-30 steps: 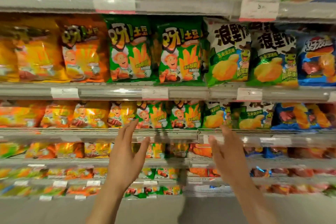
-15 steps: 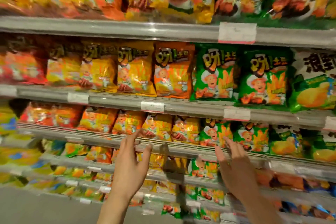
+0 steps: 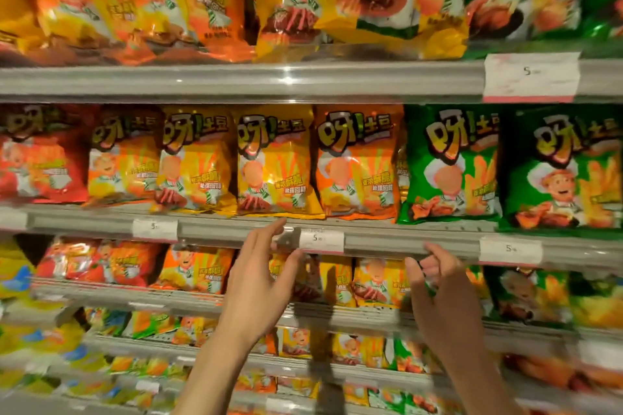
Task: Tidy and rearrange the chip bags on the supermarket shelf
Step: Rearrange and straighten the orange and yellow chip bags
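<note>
Hands reach up at the shelf edge [image 3: 387, 241]. The left hand [image 3: 258, 283] is open and the right hand [image 3: 445, 293] half curled, both holding nothing. Chip bags [image 3: 274, 162] stand in a row just above them.

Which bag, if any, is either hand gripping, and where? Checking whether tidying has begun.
None: the left hand and right hand are raised, empty, before the shelf rail.

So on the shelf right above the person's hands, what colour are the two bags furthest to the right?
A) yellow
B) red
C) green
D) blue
C: the two rightmost bags on that shelf, one green bag and its neighbour, are green, while the bags to their left are orange, yellow and red. Both hands are empty below them.
</note>
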